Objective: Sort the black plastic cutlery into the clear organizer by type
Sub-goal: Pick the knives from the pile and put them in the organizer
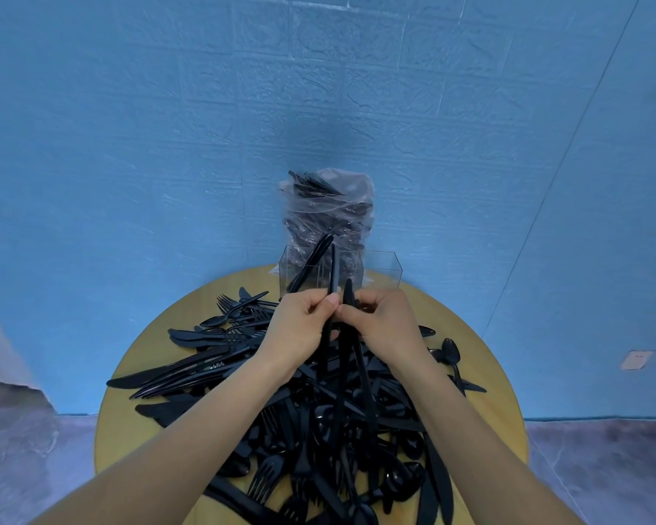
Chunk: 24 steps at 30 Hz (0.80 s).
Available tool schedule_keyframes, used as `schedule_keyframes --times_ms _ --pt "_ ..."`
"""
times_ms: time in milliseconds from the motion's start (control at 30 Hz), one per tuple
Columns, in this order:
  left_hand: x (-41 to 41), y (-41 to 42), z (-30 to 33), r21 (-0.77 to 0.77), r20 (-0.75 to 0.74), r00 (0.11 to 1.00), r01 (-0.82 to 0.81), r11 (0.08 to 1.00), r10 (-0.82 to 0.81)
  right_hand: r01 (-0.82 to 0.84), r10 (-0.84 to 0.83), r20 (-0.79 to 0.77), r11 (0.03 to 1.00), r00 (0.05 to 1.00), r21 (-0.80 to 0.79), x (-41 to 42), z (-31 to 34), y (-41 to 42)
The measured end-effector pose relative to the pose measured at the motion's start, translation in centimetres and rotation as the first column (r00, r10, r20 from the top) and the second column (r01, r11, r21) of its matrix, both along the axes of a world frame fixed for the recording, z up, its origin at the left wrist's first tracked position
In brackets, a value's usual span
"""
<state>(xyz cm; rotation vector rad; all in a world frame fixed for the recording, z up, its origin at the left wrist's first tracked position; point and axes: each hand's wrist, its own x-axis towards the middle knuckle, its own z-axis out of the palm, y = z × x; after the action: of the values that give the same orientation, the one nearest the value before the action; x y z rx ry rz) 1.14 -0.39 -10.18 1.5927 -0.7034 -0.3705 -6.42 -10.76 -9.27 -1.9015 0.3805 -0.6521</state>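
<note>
A big heap of black plastic cutlery (pixel 311 411), with knives, forks and spoons mixed, covers the round yellow table (pixel 129 430). The clear organizer (pixel 383 270) stands at the table's far edge, its compartments see-through. My left hand (pixel 296 331) grips a bundle of several long black pieces (pixel 332 274) that point up toward the organizer. My right hand (pixel 387 323) pinches another black piece (pixel 348 297) right beside that bundle. Both hands meet above the heap, just in front of the organizer.
A clear plastic bag (pixel 330 210) stuffed with more black cutlery stands behind the organizer against the blue wall (pixel 205 126). A few spoons (pixel 451 354) lie at the table's right edge. Grey floor shows on both sides.
</note>
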Motion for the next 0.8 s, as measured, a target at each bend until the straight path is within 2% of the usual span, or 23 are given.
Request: schedule_keyframes --times_ms 67,167,267,367,467,533,600,800 --pt "-0.1 0.0 0.0 -0.005 -0.065 0.998 0.025 1.0 -0.025 -0.041 0.041 -0.01 0.999 0.999 0.009 -0.1 -0.1 -0.1" --pt "-0.2 -0.1 0.0 0.0 -0.073 0.997 0.026 1.0 -0.026 -0.064 0.064 -0.004 0.996 0.998 0.068 0.0 -0.3 -0.4" --pt "-0.1 -0.2 0.0 0.009 -0.079 0.997 -0.022 1.0 0.023 -0.066 0.066 0.01 0.972 0.998 0.224 -0.3 -0.2 -0.7" --pt "-0.1 -0.2 -0.1 -0.005 -0.144 0.989 -0.044 0.999 0.043 0.01 -0.027 0.039 0.928 0.999 0.372 -0.2 0.2 -1.4" --pt "-0.8 -0.2 0.0 -0.031 -0.188 0.982 0.006 1.0 -0.011 0.08 -0.134 0.088 0.887 0.987 0.456 0.1 0.9 -1.6" --pt "-1.1 -0.1 0.0 -0.027 -0.148 0.988 0.05 0.998 -0.054 0.109 -0.187 0.112 0.864 0.976 0.492 0.3 1.2 -1.4" --pt "-1.4 0.0 0.1 -0.011 -0.093 0.993 0.077 0.997 -0.077 0.154 -0.234 0.106 0.859 0.966 0.488 0.8 0.9 -1.3" --pt "-2.0 0.2 0.4 -0.042 -0.063 0.996 0.057 0.997 -0.06 0.316 -0.355 0.076 0.896 0.932 0.313 1.5 0.4 -0.7"
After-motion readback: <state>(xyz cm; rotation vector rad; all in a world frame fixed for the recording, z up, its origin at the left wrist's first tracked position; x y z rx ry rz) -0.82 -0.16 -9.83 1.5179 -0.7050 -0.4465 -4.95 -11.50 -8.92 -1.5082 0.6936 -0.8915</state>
